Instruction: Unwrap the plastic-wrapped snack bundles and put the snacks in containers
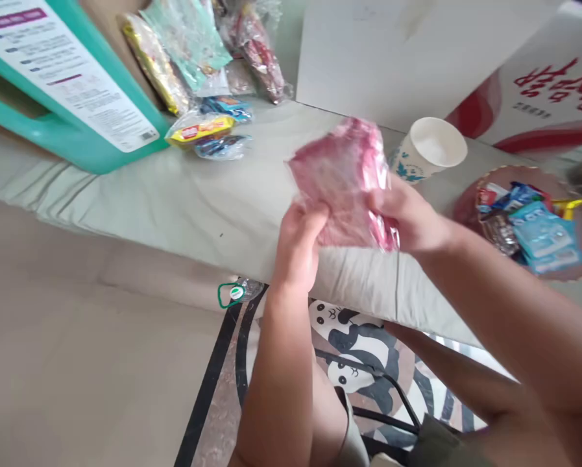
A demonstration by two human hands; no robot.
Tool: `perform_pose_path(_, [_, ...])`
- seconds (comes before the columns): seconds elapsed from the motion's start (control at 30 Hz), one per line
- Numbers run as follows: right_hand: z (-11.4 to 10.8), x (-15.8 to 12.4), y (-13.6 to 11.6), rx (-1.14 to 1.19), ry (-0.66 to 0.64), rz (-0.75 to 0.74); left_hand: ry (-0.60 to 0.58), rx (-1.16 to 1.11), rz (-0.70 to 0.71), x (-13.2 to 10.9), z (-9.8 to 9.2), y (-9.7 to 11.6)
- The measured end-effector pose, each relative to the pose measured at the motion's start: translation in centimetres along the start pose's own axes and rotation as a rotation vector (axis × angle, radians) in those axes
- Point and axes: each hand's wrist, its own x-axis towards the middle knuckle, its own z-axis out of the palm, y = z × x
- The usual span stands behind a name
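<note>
Left hand of mine pinches the lower left corner of a pink plastic packet, fingers curled; my right hand grips its right edge. Just beyond my right hand stands a paper cup.

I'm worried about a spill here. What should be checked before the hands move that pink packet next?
1. Left hand and right hand both grip the pink crinkly plastic packet: ok.
2. Packet sealed: cannot tell, blurred.
3. White paper cup upright: ok.
4. Gap between cup and right hand: cannot tell.
5. Pale cloth-covered table lies below the packet: ok.
</note>
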Motion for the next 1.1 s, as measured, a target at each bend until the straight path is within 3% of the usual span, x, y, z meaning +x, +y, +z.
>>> perform_pose_path(0.07, [-0.3,-4.8,0.1,0.166,0.044,0.067,-0.256,0.015,-0.187,-0.5,1.1,-1.3])
perform_pose_path(0.1, [-0.5,-7.1,0.4,0.170,0.130,0.080,-0.334,0.036,-0.264,-0.8,1.7,-1.9])
perform_pose_path(0.2, [-2.1,-13.7,2.1,-0.068,0.382,0.121,-0.426,0.148,-0.402,-1.5,3.8,-3.9])
perform_pose_path(0.3, [-4.8,-19.2,4.7,-0.599,0.570,0.100,-0.355,0.235,-0.462,-2.0,5.4,-5.8])
perform_pose_path(0.4, [-6.9,-22.9,7.5,-1.094,0.567,-0.005,-0.218,0.248,-0.534,-2.5,5.8,-7.2])
perform_pose_path(0.53, [-7.6,-24.7,9.9,-1.302,0.501,0.070,-0.233,0.180,-0.669,-3.4,5.7,-7.7])
perform_pose_path(0.67, [-7.9,-25.3,9.7,-1.340,0.517,0.149,-0.198,0.197,-0.578,-3.8,6.4,-8.3])
perform_pose_path(0.77, [-8.3,-25.9,8.4,-1.150,0.623,0.228,-0.168,0.255,-0.490,-3.7,7.4,-9.6])
perform_pose_path(0.87, [-8.2,-26.3,6.7,-0.681,0.685,0.357,-0.159,0.291,-0.431,-3.7,8.3,-11.1])
perform_pose_path(1.0, [-7.1,-25.3,5.0,0.107,0.535,0.424,-0.205,0.359,-0.371,-4.3,8.6,-13.0])
perform_pose_path(1.1, [-6.4,-24.2,4.4,0.334,0.420,0.402,-0.284,0.417,-0.438,-5.0,8.4,-13.6])
